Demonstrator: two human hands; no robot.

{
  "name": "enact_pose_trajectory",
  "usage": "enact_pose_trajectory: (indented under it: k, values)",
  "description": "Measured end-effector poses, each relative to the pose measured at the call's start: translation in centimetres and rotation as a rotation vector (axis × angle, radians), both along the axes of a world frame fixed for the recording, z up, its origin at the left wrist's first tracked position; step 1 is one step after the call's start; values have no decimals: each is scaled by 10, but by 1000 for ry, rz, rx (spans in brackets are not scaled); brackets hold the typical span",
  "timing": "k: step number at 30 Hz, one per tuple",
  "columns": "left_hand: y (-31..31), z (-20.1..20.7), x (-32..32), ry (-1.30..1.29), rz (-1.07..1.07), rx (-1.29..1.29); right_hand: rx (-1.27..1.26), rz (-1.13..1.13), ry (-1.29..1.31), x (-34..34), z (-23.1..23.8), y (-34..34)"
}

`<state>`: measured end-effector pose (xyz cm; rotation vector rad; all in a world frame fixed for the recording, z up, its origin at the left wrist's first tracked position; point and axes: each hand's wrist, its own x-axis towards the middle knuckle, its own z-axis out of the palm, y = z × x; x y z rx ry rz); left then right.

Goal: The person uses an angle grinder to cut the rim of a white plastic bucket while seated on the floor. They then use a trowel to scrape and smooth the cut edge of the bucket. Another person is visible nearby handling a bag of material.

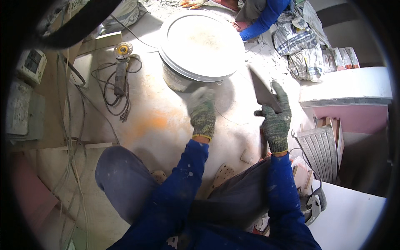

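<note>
My right hand [276, 125], in a mottled green knit glove, grips a flat, pointed, grey-brown triangular piece [263, 92] between thumb and fingers. Its narrow tip points up and to the left; whether it is a trowel blade or a cut shard I cannot tell. In a matching glove, my left hand [203, 112] is just below a large round bucket [177, 80], its fingers smeared by motion. A wide whitish lid [202, 39] with a dusty brownish patch covers the bucket's top.
An angle grinder [121, 75] with a coiled cord lies left of the bucket. Loose cables [71, 137] hang at the left. Another person's blue sleeve [266, 21] is beyond the bucket, near plastic sacks [298, 41]. A white ledge [346, 85] is at right; a power tool [312, 204] lies lower right.
</note>
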<state>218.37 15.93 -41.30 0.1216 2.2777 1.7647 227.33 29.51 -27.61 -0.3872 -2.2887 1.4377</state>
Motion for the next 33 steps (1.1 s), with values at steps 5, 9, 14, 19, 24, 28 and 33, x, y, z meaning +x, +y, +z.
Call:
enact_pose_trajectory:
  k: [5,9,14,19,24,28,33]
  values:
    - [29,0,7,-123,758,764,535,379,-177,-10,-14,-2]
    - [49,-7,4,100,755,637,473,327,-312,-10,-22,-6]
    - [53,-10,-11,-192,820,1186,737,374,-201,-11,-21,-17]
    - [52,2,-10,-160,746,905,762,422,-252,-10,-21,-26]
    - [57,5,-12,-170,817,1007,958,414,-223,-10,-19,-20]
    - [51,-11,-27,-206,792,1298,1025,452,-138,-18,-15,-19]
    - [43,-13,-23,-168,834,954,1082,504,-137,-22,-5,-31]
